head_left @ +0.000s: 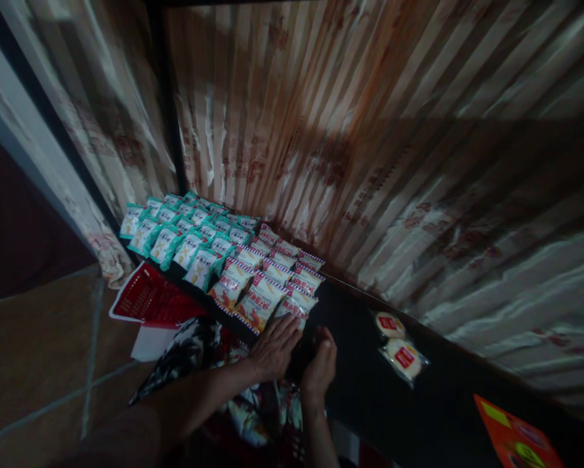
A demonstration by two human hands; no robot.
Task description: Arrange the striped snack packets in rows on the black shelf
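Observation:
My left hand [275,348] lies with its fingers stretched out against the lower front of a white and red snack bag [296,304]. This bag is at the right front end of several rows of like bags with striped edges. Close to the right of it is my right hand [320,368], held upright on its side. Its fingers are slightly bent, the palm turned toward my left hand, and nothing shows in it. To the left of the red and white bags stand several rows of teal and white snack bags [165,246].
The bags stand on a long black shelf [365,409]. Right of my hands lie two round, clear-wrapped crackers [405,359] with red labels. An orange packet [516,432] is farther right. A pleated curtain [292,143] hangs behind. A red basket [150,296] is at lower left.

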